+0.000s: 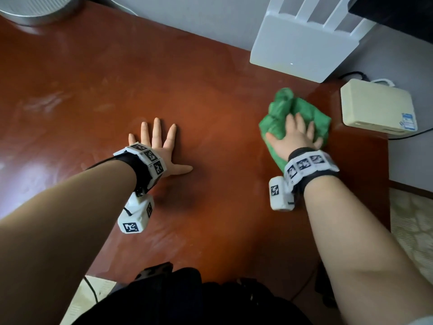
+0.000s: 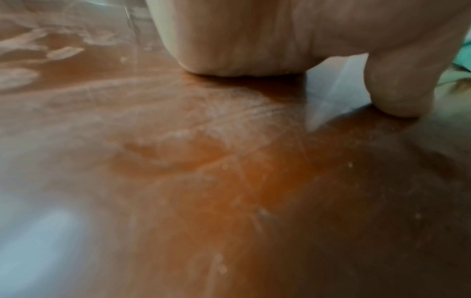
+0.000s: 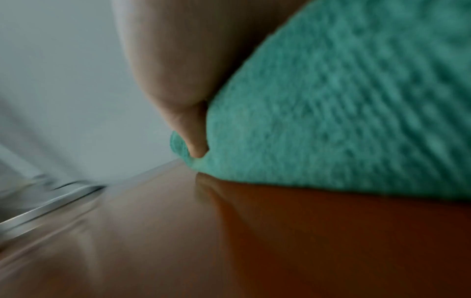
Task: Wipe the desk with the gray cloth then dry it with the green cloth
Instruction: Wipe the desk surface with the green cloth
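Pressing down on the bunched green cloth (image 1: 295,113), the right hand (image 1: 295,134) lies over it with fingers spread and sunk into the folds, the thumb out along the cloth's near edge; whether the fingers curl enough to grip cannot be told. The cloth sits on the reddish-brown desk (image 1: 145,80), just beside the cream box (image 1: 377,105) and nearer the person than the white router (image 1: 302,41). Well apart from the cloth, the left hand (image 1: 159,148) rests flat on the desk, fingers straight and splayed, thumb stretched toward the cloth. Pale smears streak the desk around it. A round silver base (image 1: 37,8) stands at the far corner from the cloth.
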Demonstrator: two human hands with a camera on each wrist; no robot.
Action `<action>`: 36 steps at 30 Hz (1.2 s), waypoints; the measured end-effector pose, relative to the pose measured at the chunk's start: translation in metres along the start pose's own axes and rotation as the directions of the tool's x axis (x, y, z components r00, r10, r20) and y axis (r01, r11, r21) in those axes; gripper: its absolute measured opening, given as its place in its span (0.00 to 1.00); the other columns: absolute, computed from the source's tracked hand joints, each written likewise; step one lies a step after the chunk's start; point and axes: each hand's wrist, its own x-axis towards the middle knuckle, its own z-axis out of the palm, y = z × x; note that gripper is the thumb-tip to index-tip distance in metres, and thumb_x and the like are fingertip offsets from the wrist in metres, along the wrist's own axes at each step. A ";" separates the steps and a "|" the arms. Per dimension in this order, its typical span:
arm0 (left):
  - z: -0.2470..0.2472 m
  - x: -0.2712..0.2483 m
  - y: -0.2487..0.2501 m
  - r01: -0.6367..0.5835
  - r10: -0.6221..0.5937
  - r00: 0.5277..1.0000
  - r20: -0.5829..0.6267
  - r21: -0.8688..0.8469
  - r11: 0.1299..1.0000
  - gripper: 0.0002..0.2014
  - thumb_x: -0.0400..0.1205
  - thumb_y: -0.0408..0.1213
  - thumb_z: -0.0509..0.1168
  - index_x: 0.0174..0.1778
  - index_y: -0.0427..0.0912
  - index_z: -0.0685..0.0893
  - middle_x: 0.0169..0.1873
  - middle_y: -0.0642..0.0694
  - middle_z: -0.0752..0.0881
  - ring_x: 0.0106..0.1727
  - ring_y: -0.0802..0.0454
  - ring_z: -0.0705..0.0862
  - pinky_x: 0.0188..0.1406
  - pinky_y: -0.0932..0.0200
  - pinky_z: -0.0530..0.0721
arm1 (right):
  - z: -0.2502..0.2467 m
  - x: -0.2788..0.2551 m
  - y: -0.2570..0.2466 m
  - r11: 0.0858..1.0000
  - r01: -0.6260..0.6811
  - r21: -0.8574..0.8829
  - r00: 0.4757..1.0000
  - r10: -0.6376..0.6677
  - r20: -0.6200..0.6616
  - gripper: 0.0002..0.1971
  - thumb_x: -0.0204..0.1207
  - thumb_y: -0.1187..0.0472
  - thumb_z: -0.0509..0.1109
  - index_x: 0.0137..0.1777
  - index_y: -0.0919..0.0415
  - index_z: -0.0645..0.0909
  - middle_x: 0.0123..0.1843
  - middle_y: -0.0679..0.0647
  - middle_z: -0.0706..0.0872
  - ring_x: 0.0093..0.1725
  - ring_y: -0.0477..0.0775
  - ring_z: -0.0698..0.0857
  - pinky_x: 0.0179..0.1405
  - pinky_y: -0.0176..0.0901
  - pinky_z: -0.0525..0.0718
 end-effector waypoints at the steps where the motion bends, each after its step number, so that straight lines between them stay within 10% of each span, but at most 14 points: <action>1: 0.000 0.000 0.000 -0.001 0.001 1.000 -0.001 -0.002 1.000 0.56 0.69 0.75 0.56 0.78 0.56 0.27 0.79 0.44 0.26 0.80 0.38 0.28 0.77 0.34 0.38 | 0.007 -0.011 -0.010 0.993 0.107 -0.049 0.994 -0.107 0.004 0.39 0.75 0.33 0.56 0.82 0.45 0.45 0.85 0.43 0.42 0.84 0.58 0.41 0.79 0.66 0.44; 6: 0.001 -0.001 0.000 -0.006 0.006 1.000 -0.024 -0.002 1.000 0.56 0.68 0.75 0.57 0.79 0.56 0.28 0.79 0.44 0.27 0.80 0.38 0.29 0.77 0.33 0.39 | 0.033 -0.055 -0.043 0.856 0.496 -0.149 0.868 -0.484 0.108 0.39 0.73 0.34 0.59 0.81 0.38 0.45 0.84 0.39 0.41 0.84 0.53 0.37 0.79 0.62 0.38; 15: -0.006 -0.006 -0.022 -0.147 0.144 0.989 -0.040 -0.059 0.987 0.49 0.75 0.67 0.60 0.81 0.59 0.34 0.80 0.47 0.29 0.81 0.43 0.30 0.79 0.40 0.37 | -0.004 0.015 -0.062 0.999 -0.003 0.049 1.000 0.002 0.013 0.38 0.75 0.34 0.55 0.82 0.41 0.44 0.85 0.44 0.43 0.84 0.59 0.40 0.79 0.69 0.44; 22: -0.068 0.049 -0.099 -0.060 0.055 0.981 -0.185 -0.025 0.998 0.45 0.77 0.64 0.59 0.82 0.55 0.40 0.82 0.46 0.35 0.82 0.42 0.33 0.81 0.42 0.38 | 0.042 -0.065 -0.131 0.749 0.627 -0.215 0.778 -0.592 0.207 0.40 0.73 0.33 0.59 0.80 0.36 0.41 0.84 0.39 0.38 0.83 0.54 0.34 0.79 0.65 0.35; 27: -0.073 0.082 -0.119 -0.118 0.121 0.982 -0.142 0.028 0.993 0.45 0.77 0.69 0.52 0.81 0.57 0.34 0.81 0.48 0.31 0.81 0.44 0.31 0.79 0.41 0.36 | 0.010 0.010 -0.135 0.963 0.263 -0.050 0.962 -0.258 0.090 0.39 0.74 0.34 0.60 0.81 0.37 0.44 0.84 0.39 0.41 0.84 0.52 0.38 0.80 0.63 0.40; 31: -0.072 0.087 -0.122 -0.125 0.130 0.985 -0.113 0.047 0.991 0.45 0.76 0.71 0.49 0.80 0.56 0.30 0.80 0.47 0.28 0.81 0.44 0.29 0.79 0.40 0.34 | -0.003 0.037 -0.159 0.998 0.065 0.022 0.996 -0.066 0.054 0.39 0.75 0.34 0.57 0.82 0.40 0.44 0.85 0.42 0.42 0.84 0.57 0.39 0.80 0.67 0.43; 36: -0.074 0.087 -0.122 -0.138 0.144 0.985 -0.100 0.062 0.988 0.45 0.76 0.71 0.48 0.80 0.55 0.30 0.80 0.46 0.28 0.81 0.42 0.30 0.79 0.38 0.36 | 0.031 -0.041 -0.174 0.851 0.483 -0.207 0.875 -0.456 0.166 0.42 0.73 0.32 0.58 0.81 0.40 0.40 0.84 0.42 0.37 0.83 0.56 0.34 0.79 0.66 0.37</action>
